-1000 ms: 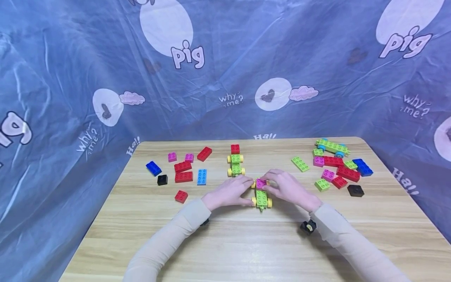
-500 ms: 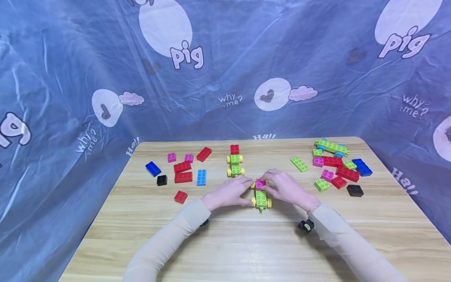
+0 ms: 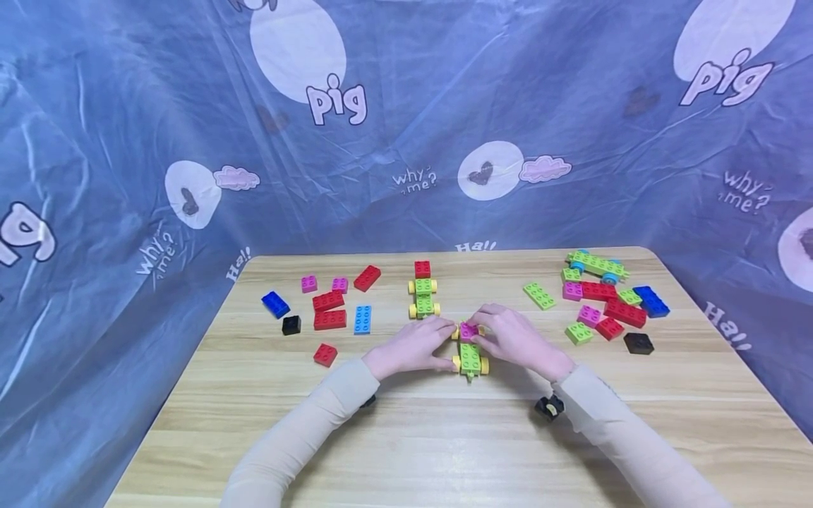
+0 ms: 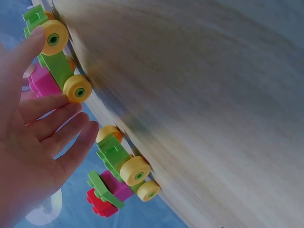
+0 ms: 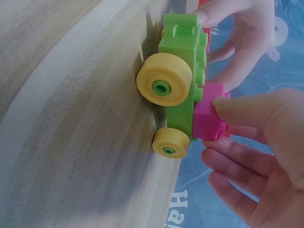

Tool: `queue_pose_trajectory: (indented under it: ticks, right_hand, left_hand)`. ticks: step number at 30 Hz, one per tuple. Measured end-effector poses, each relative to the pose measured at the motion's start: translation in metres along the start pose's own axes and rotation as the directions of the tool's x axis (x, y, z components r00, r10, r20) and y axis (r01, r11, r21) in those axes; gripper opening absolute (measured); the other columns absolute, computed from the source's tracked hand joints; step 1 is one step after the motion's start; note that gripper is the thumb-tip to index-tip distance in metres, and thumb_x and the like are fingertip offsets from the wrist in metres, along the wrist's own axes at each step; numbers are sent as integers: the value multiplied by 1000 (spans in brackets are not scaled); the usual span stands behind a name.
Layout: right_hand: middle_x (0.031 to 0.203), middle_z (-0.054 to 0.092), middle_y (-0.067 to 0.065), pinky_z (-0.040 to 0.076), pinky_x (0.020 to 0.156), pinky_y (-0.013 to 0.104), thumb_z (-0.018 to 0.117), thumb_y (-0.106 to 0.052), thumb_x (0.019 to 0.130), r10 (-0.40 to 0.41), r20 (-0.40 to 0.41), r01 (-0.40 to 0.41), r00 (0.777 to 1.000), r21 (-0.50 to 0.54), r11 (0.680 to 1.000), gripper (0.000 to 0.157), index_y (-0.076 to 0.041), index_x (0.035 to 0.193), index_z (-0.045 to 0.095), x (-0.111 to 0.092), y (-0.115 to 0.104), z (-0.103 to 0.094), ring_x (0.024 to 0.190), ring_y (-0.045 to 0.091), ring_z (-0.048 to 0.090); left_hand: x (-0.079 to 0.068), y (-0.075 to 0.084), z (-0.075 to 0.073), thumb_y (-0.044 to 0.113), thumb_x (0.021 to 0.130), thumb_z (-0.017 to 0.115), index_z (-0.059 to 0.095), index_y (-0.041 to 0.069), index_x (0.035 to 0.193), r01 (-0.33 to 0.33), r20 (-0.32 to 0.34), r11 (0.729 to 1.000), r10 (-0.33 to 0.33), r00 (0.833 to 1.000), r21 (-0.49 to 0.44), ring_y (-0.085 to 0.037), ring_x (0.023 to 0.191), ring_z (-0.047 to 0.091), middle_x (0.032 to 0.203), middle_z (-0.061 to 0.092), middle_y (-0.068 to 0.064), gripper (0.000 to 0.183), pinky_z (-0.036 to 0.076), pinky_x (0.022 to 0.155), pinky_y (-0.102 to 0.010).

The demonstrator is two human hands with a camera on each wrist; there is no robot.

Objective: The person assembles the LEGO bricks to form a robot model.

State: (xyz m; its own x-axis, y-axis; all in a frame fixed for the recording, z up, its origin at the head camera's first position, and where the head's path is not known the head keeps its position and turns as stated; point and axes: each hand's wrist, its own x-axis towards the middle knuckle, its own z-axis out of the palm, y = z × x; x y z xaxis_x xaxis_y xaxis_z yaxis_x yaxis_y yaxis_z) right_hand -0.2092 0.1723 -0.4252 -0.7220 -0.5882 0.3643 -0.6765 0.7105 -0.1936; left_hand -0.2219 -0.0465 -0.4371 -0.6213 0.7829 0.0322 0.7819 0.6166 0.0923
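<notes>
Two hands point(image 3: 414, 344) point(image 3: 517, 340), brick point(image 5: 209, 111) seemingly flush on car point(image 5: 179, 114)

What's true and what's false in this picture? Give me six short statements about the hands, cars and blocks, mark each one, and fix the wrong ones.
1. The near car has yellow wheels. True.
2. The light blue block lies right of the near car. False: in the head view, the light blue block lies to its left.
3. The right hand pinches a pink block. True.
4. The left hand touches the light blue block. False: the left hand touches the near car.
5. The far-right car has red wheels. False: its wheels are blue.
6. A red block tops the other yellow-wheeled car. True.
</notes>
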Motion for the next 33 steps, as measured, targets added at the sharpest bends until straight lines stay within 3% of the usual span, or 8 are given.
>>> queue_pose_trajectory:
  ticks: [7, 17, 33]
  right_hand:
    - [92, 68, 4, 57, 70, 29, 76, -17, 76, -5, -28, 5, 1000, -12, 1000, 24, -10, 97, 68, -2, 0, 2, 79, 15, 63]
    - [97, 68, 5, 57, 78, 33, 75, -19, 77, 8, -20, -8, 1000, 31, 999, 27, -10, 102, 67, -5, 4, 3, 87, 17, 65]
    - [104, 67, 6, 56, 86, 36, 71, -21, 82, 7, 48, -10, 999, 50, 999, 30, -8, 108, 65, -5, 7, -4, 95, 19, 63]
  left_hand:
    - [0, 0, 1, 58, 81, 61, 46, 7, 136, 1, 0, 1000, -1, 1000, 7, -19, 128, 47, 139, 50, -6, 77, 43, 107, -35]
    - [0, 1, 2, 59, 81, 60, 46, 7, 136, -1, -7, 1000, 1, 1000, 18, -19, 127, 47, 139, 50, -6, 77, 43, 107, -36]
    - [0, 1, 0, 57, 81, 61, 44, 6, 138, 6, 10, 1000, -6, 1000, 8, -19, 128, 46, 139, 50, -6, 77, 42, 108, -35]
